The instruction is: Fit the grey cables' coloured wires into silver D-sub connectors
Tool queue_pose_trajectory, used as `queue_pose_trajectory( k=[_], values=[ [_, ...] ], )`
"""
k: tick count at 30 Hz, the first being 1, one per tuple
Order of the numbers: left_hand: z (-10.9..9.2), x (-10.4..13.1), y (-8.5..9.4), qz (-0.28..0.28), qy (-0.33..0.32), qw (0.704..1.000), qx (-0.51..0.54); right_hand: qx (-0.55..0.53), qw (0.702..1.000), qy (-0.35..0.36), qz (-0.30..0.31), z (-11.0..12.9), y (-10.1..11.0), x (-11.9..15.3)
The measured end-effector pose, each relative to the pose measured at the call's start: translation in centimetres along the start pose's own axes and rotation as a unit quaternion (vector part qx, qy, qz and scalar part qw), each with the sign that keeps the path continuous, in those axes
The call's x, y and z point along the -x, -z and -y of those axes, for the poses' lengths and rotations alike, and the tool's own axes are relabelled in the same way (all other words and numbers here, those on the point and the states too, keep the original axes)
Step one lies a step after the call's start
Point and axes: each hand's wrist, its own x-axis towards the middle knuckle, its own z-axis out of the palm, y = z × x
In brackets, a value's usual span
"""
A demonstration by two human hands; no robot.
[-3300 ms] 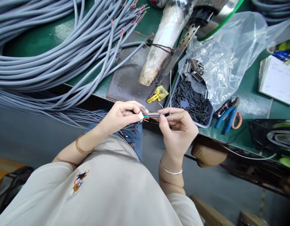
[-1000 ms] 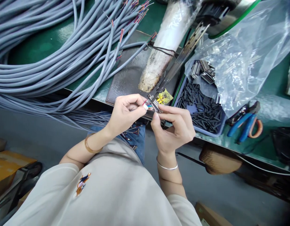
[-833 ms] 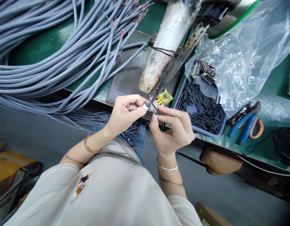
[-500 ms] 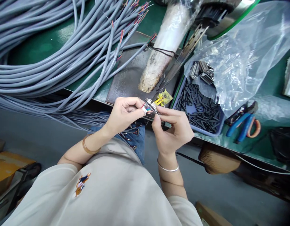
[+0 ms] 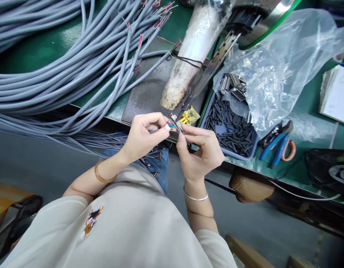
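My left hand [image 5: 145,136] is closed, thumb and index finger pinching thin coloured wires [image 5: 172,127] close to their ends. These wires meet a small metal multi-pin connector [image 5: 175,121] at the table's front edge. From the other side, my right hand [image 5: 201,150] grips the connector's near end between thumb and fingers. Just beyond it are a yellow piece [image 5: 192,116] and the tip of a slanting metal bracket [image 5: 205,80]. A white plastic-wrapped tube [image 5: 185,56] points down towards my hands. How the wires sit on the pins is too small to tell.
A thick bundle of grey cables [image 5: 63,85] covers the left of the green table. To the right stand a blue tray [image 5: 254,147] of short black tubes, a clear plastic bag [image 5: 289,70] and blue-handled cutters [image 5: 279,147]. Finished-looking cable ends hang by my lap.
The whole view has shifted slightly, so things sit a little further left. Both hands keep the same hold on the wires and connector.
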Motion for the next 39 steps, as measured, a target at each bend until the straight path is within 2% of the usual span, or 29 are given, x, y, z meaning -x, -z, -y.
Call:
queue_pose_trajectory(
  k=[9,18,25,35,39],
  values=[
    [0.2,-0.1,0.2,-0.007,0.007,1.000,-0.007,-0.020,1.000,-0.023,0.008,-0.3,-0.2,-0.1],
    [-0.7,-0.1,0.1,-0.002,0.014,1.000,-0.004,0.001,1.000,-0.012,0.010,0.1,0.1,-0.6],
    [-0.4,-0.2,0.2,-0.007,0.043,0.999,-0.012,0.013,1.000,0.011,0.011,-0.3,-0.2,-0.1],
    [-1.1,0.0,0.1,-0.017,0.025,0.999,-0.022,0.025,0.999,0.012,0.020,0.1,0.0,-0.6],
    [-1.0,-0.1,0.1,-0.011,0.042,0.999,-0.017,0.045,0.998,0.053,0.013,0.0,0.0,-0.3]
  ],
)
